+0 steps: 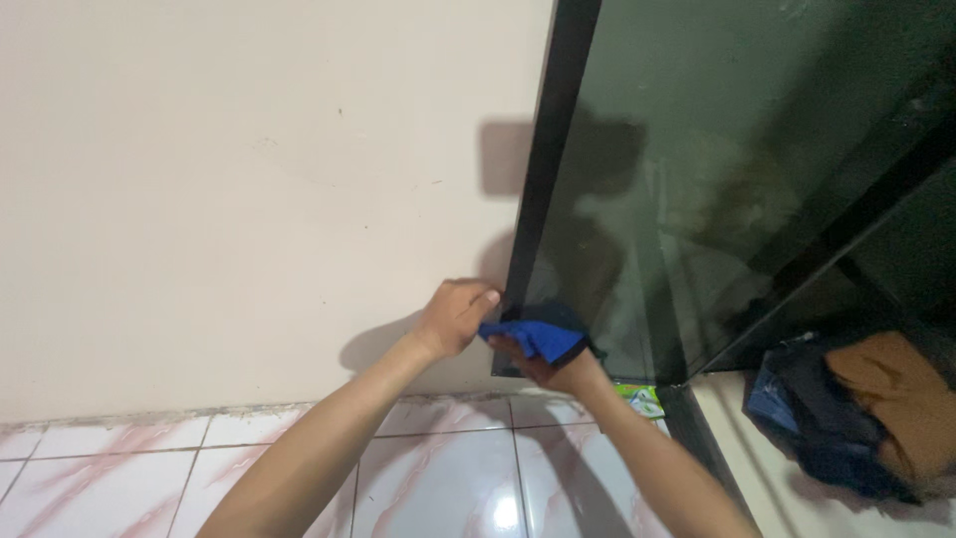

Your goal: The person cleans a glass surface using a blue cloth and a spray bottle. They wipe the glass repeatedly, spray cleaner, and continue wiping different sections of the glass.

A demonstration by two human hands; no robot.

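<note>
A blue cloth [538,334] is pressed against the lower left corner of a dark tinted glass pane [717,169] set in a black frame [546,169]. My right hand [553,367] grips the cloth from below. My left hand [456,314] pinches the cloth's left end, its fingers touching the frame next to the cream wall [249,179]. Both arms reach up from the bottom of the view.
White tiles with pink veins [428,478] cover the floor below the wall. A green and white packet [642,399] lies at the foot of the frame. A heap of blue and orange-brown fabric [856,408] sits at the lower right.
</note>
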